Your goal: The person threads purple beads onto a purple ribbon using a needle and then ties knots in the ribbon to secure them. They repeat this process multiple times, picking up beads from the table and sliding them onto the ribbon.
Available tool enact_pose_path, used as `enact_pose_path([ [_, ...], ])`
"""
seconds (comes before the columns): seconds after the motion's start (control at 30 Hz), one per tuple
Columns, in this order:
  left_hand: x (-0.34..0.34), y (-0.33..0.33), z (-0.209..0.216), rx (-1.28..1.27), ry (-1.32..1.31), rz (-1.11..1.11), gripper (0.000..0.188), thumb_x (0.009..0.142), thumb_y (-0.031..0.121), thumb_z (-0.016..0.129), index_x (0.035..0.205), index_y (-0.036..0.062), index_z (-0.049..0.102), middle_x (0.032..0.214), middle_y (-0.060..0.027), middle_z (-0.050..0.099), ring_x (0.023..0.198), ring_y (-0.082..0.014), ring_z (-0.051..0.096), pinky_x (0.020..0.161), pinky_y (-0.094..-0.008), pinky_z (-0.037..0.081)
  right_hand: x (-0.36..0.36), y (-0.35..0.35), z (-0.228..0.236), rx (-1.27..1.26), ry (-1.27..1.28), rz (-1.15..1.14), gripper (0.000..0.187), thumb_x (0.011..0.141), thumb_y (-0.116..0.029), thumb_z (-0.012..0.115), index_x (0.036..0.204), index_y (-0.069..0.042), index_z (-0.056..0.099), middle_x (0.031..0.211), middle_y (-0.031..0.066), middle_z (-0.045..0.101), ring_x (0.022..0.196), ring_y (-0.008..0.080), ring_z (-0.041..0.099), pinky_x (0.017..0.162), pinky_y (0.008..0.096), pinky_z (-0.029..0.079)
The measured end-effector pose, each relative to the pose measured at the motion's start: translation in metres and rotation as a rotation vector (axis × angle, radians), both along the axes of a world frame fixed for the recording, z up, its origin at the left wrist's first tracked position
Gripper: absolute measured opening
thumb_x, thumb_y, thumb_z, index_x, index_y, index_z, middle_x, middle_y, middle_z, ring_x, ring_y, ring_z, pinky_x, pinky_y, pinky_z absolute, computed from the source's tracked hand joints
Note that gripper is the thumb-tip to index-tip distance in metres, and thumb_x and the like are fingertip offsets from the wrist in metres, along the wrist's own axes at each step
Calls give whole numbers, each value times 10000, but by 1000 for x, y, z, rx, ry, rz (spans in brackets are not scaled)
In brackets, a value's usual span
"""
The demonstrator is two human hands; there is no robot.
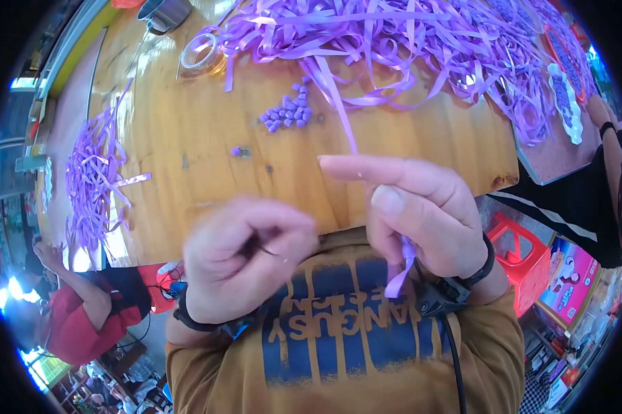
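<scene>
"Where the bead heap (288,112) sits on the wooden worktop (214,138), how do the hands stand to it?"

"Both are on its near side. The left hand (238,259) is blurred, its grip closed on a thin dark sliver (259,250) too unclear to identify. The right hand (428,214), to the heap's near right, has its grip closed on a purple ribbon (343,121), index finger stretched out leftward."

"And the ribbon's course?"

"It comes down past the heap's right side and passes behind that index finger; a purple end hangs below the curled fingers."

"What about the surface?"

"Pale, glossy wood, with dark knots and one loose bead (238,152) to the near left of the heap. A tangled ribbon mass (373,34) spreads beyond it and far to its right. Beyond it on the left stand a clear container (204,56) with an amber tint and a metal mug (164,15). A bundle of cut ribbons (93,183) lies well to its left."

"And the room?"

"Well to the heap's near right is a red stool (528,265); far right, a co-worker's arm (608,138) beside a wavy white tray (565,103). Far to its near left, a person in red (93,324) is at the worktop's edge."
</scene>
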State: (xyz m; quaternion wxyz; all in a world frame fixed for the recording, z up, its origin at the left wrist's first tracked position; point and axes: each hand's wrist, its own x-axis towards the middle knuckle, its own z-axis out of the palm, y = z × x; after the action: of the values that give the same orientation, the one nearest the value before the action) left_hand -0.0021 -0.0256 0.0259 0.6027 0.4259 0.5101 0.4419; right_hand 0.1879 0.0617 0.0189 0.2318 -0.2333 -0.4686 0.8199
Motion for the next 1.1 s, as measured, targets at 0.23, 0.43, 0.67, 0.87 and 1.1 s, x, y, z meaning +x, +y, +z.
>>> enact_pose_path([
  [0.23,18,29,3,792,858,191,219,694,-57,673,888,26,612,867,-68,526,580,-76,404,483,-208,325,0,-5,2,-66,15,2,400,890,-134,443,1246,48,448,578,14,515,479,52,447,441,188,334],
  [0.43,15,34,-1,894,923,141,233,663,-26,720,864,40,622,824,-83,540,603,-148,485,498,-239,376,0,-6,2,-119,38,22,405,888,-127,448,1259,36,439,635,29,542,506,66,463,464,195,348],
  [0.67,16,29,-17,1156,1108,72,125,728,-12,667,817,11,583,752,-103,534,652,-235,537,553,-302,439,-3,-7,3,-175,24,67,452,881,-133,423,1297,39,383,615,9,509,495,54,419,455,188,321],
  [0.87,-1,26,-14,874,798,-64,83,760,38,618,829,7,585,758,-93,549,583,-236,529,505,-318,431,6,2,0,-173,60,69,536,866,-193,418,1326,62,315,531,-4,454,458,52,389,440,188,296],
  [1.1,12,12,-7,176,243,-6,196,775,125,666,885,1,561,780,-54,565,591,-146,511,529,-245,391,0,0,2,-22,1,11,523,898,-167,398,1349,60,260,578,-23,451,493,35,373,468,172,290],
])
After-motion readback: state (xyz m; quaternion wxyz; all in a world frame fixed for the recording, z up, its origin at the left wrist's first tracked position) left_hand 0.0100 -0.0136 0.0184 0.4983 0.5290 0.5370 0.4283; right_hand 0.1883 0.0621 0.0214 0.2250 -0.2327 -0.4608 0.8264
